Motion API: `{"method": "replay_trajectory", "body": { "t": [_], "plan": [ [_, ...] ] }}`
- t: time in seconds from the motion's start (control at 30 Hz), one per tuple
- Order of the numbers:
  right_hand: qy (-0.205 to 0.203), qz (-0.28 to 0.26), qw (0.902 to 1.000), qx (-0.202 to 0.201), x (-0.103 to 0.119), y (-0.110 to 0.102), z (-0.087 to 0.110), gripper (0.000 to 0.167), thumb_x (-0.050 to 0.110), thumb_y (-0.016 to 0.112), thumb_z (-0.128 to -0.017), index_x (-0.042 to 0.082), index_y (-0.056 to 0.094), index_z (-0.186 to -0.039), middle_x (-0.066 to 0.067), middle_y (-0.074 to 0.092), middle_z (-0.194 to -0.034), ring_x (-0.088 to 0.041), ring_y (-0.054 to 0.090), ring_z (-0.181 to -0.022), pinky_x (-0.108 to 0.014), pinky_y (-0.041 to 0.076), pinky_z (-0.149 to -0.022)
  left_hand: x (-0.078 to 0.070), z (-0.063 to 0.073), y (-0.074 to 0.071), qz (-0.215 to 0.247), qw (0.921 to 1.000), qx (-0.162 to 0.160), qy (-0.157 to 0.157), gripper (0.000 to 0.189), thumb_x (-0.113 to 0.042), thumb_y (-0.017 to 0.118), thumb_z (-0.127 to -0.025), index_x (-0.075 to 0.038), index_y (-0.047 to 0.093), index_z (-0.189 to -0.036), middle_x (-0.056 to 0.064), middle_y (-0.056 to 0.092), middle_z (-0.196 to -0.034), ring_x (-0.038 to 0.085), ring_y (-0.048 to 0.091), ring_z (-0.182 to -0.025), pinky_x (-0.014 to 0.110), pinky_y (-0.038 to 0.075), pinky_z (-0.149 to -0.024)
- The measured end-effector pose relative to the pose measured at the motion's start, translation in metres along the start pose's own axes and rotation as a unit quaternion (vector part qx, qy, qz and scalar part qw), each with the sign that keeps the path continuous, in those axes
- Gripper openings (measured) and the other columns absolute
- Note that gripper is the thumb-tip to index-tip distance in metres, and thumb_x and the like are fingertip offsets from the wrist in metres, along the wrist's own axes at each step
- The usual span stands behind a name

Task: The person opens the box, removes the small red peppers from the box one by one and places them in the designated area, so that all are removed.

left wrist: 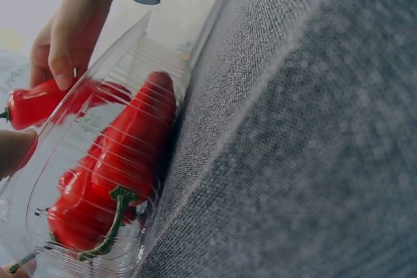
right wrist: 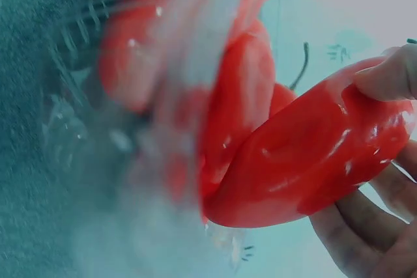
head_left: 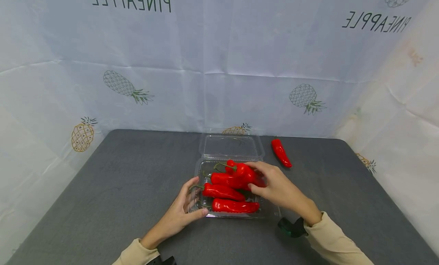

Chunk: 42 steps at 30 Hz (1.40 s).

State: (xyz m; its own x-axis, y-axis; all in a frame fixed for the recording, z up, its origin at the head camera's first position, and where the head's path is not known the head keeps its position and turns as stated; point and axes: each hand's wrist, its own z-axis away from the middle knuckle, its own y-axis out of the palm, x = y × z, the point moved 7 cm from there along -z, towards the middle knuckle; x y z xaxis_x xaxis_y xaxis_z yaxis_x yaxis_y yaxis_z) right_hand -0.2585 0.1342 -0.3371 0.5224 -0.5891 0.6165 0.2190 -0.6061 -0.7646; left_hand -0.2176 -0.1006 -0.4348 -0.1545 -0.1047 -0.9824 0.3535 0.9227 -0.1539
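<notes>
Red peppers with green stems lie in a clear plastic container (head_left: 269, 211); among them are a front pepper (head_left: 235, 206) and a middle pepper (head_left: 224, 192). My right hand (head_left: 279, 187) grips another red pepper (right wrist: 306, 151) between thumb and fingers, over the container's right back part. In the right wrist view the pepper's tip overlaps the peppers behind it. My left hand (head_left: 178, 209) rests at the container's left side, its fingers spread and its thumb by the front left corner. In the left wrist view the thumb (left wrist: 16, 151) lies at the rim.
The container's clear lid (head_left: 231, 146) lies folded back behind it. A single red pepper (head_left: 281, 153) is on the grey tabletop (head_left: 137, 162), right of the lid. A white curtain (head_left: 205, 40) printed with pineapples hangs behind the table.
</notes>
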Motion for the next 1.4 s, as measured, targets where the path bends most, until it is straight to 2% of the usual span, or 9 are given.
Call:
{"method": "replay_trajectory", "body": {
  "t": [0.2,0.53,0.8,1.03,1.4],
  "plan": [
    [0.010,0.011,0.9996,-0.022,-0.003,-0.012,0.002,0.052,0.004,0.071,-0.087,0.003,0.055,-0.136,-0.007,0.067,-0.115,-0.012,0.061,-0.083,-0.023,0.056,-0.068,0.000,0.000,0.000,0.000,1.0000,0.000,0.001,0.087,-0.012,0.070,-0.091,-0.004,0.011,-0.155,0.022,0.010,-0.163,0.050,0.022,-0.148,0.057,0.028,-0.117],
    [0.020,0.017,0.9983,-0.053,-0.010,-0.028,0.004,0.052,0.001,0.070,-0.085,0.004,0.055,-0.135,-0.006,0.067,-0.115,-0.017,0.064,-0.090,-0.024,0.058,-0.070,-0.001,0.000,0.000,0.004,1.0000,-0.001,0.004,0.088,-0.011,0.070,-0.091,-0.003,0.011,-0.155,0.023,0.010,-0.163,0.049,0.022,-0.148,0.055,0.027,-0.116],
    [0.033,0.039,0.9959,-0.075,-0.021,-0.038,0.004,0.054,0.003,0.071,-0.086,0.001,0.054,-0.137,-0.012,0.068,-0.116,-0.018,0.065,-0.088,-0.024,0.058,-0.069,-0.001,-0.001,0.000,0.005,1.0000,-0.001,-0.002,0.088,-0.012,0.070,-0.091,-0.004,0.011,-0.155,0.022,0.010,-0.163,0.049,0.022,-0.148,0.055,0.027,-0.117],
    [0.058,0.039,0.9929,-0.096,-0.037,-0.047,0.003,0.054,0.003,0.070,-0.086,-0.002,0.052,-0.137,-0.019,0.068,-0.116,-0.025,0.068,-0.089,-0.025,0.058,-0.070,0.000,-0.001,0.000,0.004,0.9999,-0.001,-0.011,0.088,-0.013,0.070,-0.091,-0.006,0.011,-0.156,0.021,0.010,-0.164,0.049,0.021,-0.148,0.057,0.028,-0.118],
    [0.078,0.043,0.9876,-0.130,-0.058,-0.063,0.003,0.058,0.005,0.072,-0.088,-0.004,0.048,-0.140,-0.028,0.065,-0.119,-0.041,0.070,-0.096,-0.049,0.063,-0.074,-0.001,0.000,0.000,0.006,1.0000,0.001,-0.007,0.088,-0.014,0.071,-0.091,-0.006,0.012,-0.156,0.021,0.010,-0.164,0.049,0.021,-0.148,0.055,0.028,-0.117]
  ]
}}
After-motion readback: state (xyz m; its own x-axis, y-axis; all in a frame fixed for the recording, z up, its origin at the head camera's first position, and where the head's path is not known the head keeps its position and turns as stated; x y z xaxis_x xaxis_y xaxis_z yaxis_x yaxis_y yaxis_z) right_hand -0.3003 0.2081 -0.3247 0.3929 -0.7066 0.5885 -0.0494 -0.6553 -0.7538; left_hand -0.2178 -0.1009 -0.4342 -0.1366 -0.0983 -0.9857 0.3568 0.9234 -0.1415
